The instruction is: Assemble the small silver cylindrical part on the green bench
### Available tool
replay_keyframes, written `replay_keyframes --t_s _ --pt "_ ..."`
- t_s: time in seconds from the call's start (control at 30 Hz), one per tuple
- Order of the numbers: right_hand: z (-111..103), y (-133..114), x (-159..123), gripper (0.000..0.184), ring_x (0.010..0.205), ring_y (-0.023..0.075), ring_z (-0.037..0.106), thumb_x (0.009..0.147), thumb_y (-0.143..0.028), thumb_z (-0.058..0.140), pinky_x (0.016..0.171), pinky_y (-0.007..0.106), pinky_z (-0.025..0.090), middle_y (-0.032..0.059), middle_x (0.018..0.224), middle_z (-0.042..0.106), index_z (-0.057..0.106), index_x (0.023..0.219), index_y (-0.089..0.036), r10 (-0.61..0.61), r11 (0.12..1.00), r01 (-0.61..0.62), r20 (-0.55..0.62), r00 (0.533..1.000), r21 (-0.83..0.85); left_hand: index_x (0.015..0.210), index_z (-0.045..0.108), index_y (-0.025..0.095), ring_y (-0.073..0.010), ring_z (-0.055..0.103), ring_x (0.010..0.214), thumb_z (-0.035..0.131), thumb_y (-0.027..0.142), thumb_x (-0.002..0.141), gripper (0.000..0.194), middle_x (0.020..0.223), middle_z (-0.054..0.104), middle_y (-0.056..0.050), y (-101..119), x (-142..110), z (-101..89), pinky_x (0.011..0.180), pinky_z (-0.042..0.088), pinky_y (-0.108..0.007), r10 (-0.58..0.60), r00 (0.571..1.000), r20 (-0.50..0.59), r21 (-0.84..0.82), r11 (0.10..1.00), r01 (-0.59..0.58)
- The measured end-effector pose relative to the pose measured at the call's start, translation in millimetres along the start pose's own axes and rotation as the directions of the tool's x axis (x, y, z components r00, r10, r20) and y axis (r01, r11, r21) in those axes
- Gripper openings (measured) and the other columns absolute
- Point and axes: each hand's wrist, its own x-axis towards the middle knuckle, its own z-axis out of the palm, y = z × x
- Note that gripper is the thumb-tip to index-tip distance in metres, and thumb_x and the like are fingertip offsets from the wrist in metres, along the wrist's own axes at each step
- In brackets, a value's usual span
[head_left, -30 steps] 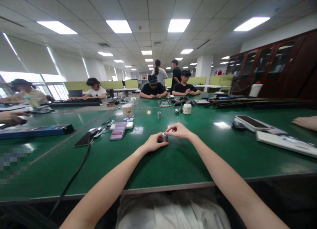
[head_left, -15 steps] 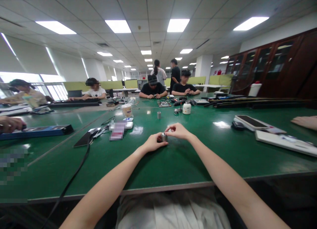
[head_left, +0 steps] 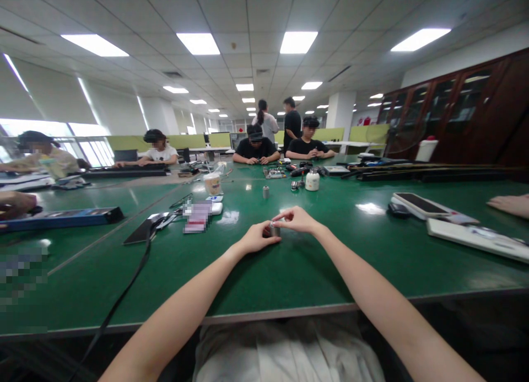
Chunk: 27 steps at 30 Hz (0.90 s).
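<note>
A small silver metal cylinder (head_left: 274, 229) stands on the green table (head_left: 289, 272) straight ahead of me. My left hand (head_left: 255, 237) wraps around its left side, fingers curled against it. My right hand (head_left: 297, 219) pinches the cylinder's top with thumb and fingertips from the right. Both forearms stretch out over the table's near edge. Most of the cylinder is hidden by my fingers.
A second small silver cylinder (head_left: 265, 192) and a white jar (head_left: 312, 180) stand farther back. A phone (head_left: 417, 203) and a white tablet (head_left: 475, 236) lie to the right, a black cable (head_left: 136, 272) and dark tablet (head_left: 142, 230) to the left. Several people sit around the table.
My right fingers have shifted slightly on the cylinder's top. A person's hand at the far left has drawn back a little. Little else differs.
</note>
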Motion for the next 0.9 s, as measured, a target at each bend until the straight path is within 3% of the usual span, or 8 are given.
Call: replay_keyframes --t_s 0.17,0.37,0.43,0.6,0.9 --pt "5.9 -5.1 1.4 0.033 0.05 0.0081 0.032 0.08 -0.046 0.063 0.049 0.025 0.02 -0.0025 0.05 0.049 0.078 0.089 -0.018 -0.057 0.996 0.052 -0.077 0.995 -0.066 0.115 0.06 0.017 -0.0192 0.064 0.083 0.07 0.045 0.073 0.052 0.098 0.069 -0.006 0.0 0.1 -0.4 0.077 0.05 -0.03 0.013 1.0 0.008 -0.005 1.0 -0.012" --pt "0.5 6.8 6.1 0.032 0.058 0.0103 0.043 0.081 -0.043 0.062 0.054 0.024 0.028 0.0033 0.068 0.062 0.078 0.09 -0.017 -0.076 0.995 0.058 -0.276 0.958 -0.076 0.102 0.062 0.015 -0.0188 0.064 0.081 0.07 0.046 0.072 0.043 0.092 0.069 -0.005 2.5 -1.7 -0.8 0.076 0.05 -0.029 -0.003 1.0 0.0 -0.008 1.0 0.003" --pt "0.5 20.3 6.5 0.032 0.058 0.0108 0.043 0.08 -0.044 0.063 0.054 0.024 0.029 0.0032 0.067 0.062 0.078 0.089 -0.017 -0.046 0.994 0.019 -0.254 0.966 -0.106 0.103 0.063 0.016 -0.0188 0.064 0.082 0.069 0.047 0.073 0.044 0.093 0.069 -0.005 2.5 -1.8 -0.9 0.076 0.05 -0.029 0.003 1.0 0.008 -0.019 1.0 -0.003" --pt "6.6 50.5 3.2 0.034 0.056 0.0112 0.042 0.076 -0.047 0.067 0.052 0.023 0.028 0.0013 0.06 0.06 0.078 0.09 -0.018 0.092 0.987 -0.09 0.004 0.996 -0.131 0.108 0.062 0.017 -0.0188 0.065 0.083 0.069 0.048 0.073 0.047 0.095 0.07 -0.005 1.7 -1.5 -0.8 0.076 0.051 -0.028 0.012 1.0 0.007 -0.014 1.0 -0.012" --pt "0.6 56.7 3.6 0.044 0.055 0.0111 0.044 0.076 -0.055 0.064 0.054 0.023 0.031 0.0003 0.06 0.06 0.075 0.103 -0.021 0.128 0.981 -0.122 0.029 0.991 -0.152 0.113 0.061 0.017 -0.0188 0.065 0.083 0.069 0.047 0.073 0.051 0.097 0.07 -0.006 3.6 -1.6 -1.2 0.077 0.051 -0.029 -0.002 1.0 0.01 -0.007 1.0 0.002"
